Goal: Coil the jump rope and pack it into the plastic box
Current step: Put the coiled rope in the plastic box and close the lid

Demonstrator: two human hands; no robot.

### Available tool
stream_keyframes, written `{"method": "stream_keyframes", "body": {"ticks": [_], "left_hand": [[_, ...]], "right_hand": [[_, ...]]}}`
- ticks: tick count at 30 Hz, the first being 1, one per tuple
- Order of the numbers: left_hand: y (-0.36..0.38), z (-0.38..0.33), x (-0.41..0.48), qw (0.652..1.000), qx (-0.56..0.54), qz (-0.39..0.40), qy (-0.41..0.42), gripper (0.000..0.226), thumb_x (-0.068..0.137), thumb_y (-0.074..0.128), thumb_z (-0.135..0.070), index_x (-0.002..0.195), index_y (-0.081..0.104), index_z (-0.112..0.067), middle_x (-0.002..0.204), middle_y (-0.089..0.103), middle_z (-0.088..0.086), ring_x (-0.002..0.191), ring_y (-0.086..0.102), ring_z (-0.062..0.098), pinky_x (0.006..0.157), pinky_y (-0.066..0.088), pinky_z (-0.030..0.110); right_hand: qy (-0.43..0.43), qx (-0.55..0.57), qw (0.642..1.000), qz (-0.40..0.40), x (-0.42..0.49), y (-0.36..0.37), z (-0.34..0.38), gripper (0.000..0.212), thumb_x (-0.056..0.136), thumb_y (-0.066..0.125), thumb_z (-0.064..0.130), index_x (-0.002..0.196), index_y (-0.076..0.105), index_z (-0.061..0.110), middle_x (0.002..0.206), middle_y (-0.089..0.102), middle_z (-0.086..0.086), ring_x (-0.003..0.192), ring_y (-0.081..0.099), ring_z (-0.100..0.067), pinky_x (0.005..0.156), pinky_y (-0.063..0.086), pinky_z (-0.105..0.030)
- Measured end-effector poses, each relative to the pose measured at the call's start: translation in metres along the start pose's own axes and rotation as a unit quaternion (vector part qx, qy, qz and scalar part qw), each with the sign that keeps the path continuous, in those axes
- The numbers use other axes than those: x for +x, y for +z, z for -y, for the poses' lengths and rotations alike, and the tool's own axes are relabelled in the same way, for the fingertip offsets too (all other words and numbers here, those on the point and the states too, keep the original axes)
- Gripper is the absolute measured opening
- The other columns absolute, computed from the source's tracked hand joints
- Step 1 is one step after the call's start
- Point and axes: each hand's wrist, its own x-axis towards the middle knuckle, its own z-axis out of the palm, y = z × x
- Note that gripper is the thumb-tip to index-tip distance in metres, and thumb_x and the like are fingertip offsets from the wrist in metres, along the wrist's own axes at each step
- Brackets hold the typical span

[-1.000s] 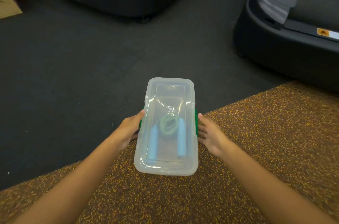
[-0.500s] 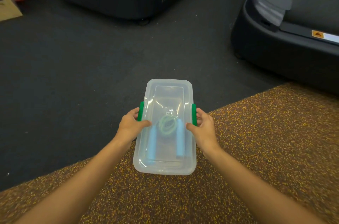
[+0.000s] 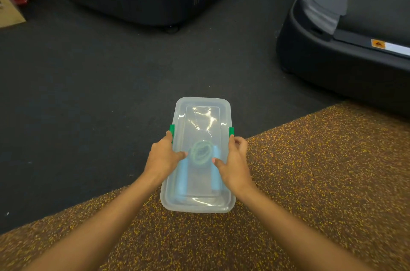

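Gripping the plastic box [image 3: 198, 203] by its long sides, left hand [image 3: 163, 157] and right hand [image 3: 235, 165] press thumbs on the lid, fingers curled near the green latches [image 3: 172, 129]. The coiled jump rope [image 3: 200, 152] lies inside. The box straddles the mat's [image 3: 310, 182] far edge, so uneven footing may leave a latch unseated.

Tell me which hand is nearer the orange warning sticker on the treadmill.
Right. The right hand grips the right side of the plastic box, toward the sticker; the left hand grips the left side, farther off.
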Motion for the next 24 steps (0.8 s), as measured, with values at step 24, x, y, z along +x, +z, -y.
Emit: {"method": "stream_keyframes", "body": {"ticks": [24], "left_hand": [[0.018, -0.038, 0.002, 0.987, 0.141, -0.024, 0.071, 0.089, 0.091, 0.048, -0.045, 0.147, -0.009, -0.006, 0.156, -0.010, 0.017, 0.145, -0.005, 0.030, 0.116, 0.002, 0.043]], "right_hand": [[-0.013, -0.080, 0.995, -0.052, 0.021, -0.038, -0.005, 0.073, 0.089, 0.052, 0.033, 0.147, 0.010, 0.017, 0.150, 0.019, -0.009, 0.141, 0.017, -0.025, 0.115, 0.022, -0.043]]}}
